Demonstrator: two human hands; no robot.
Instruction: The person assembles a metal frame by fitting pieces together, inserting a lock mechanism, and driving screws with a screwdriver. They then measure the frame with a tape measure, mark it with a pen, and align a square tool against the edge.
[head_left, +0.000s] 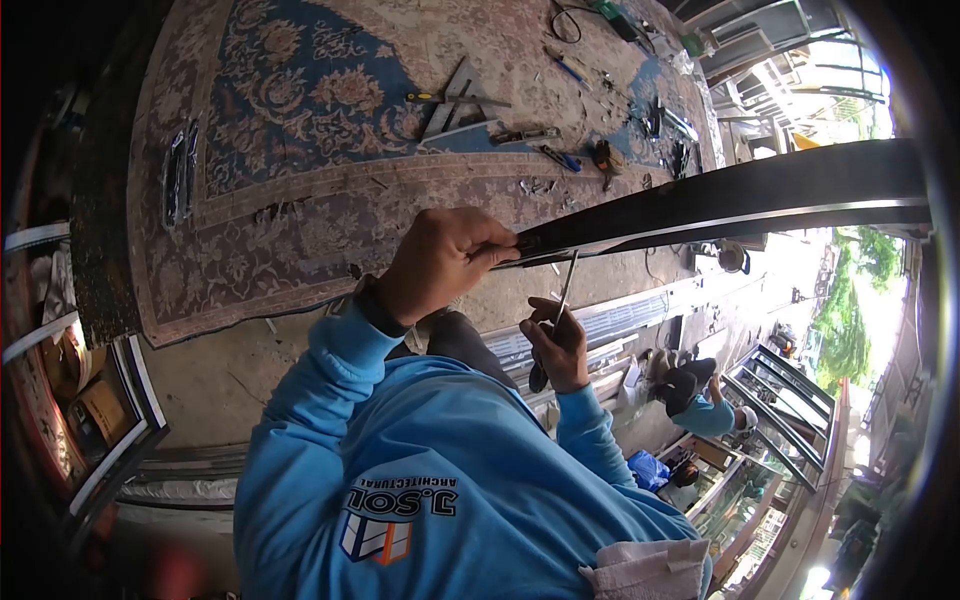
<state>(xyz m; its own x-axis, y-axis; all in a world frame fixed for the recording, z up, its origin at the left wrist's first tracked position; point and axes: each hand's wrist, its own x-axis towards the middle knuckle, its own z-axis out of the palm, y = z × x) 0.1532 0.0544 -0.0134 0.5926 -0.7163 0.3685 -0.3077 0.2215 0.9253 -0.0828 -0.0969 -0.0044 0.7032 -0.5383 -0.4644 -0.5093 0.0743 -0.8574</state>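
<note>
My left hand pinches the near end of a long black metal profile between thumb and fingers. The profile runs off to the right, with a bright strip along its lower edge. Just below it, my right hand is closed around the dark handle of a screwdriver. Its thin metal shaft points up, and the tip overlaps the profile's lower edge a little right of my left fingertips.
A patterned carpet covers the work surface ahead. On it lie a triangular square, a yellow-handled tool, blue-handled pliers and scraps. Long metal profiles lie below. Another person crouches at the right near dark frames.
</note>
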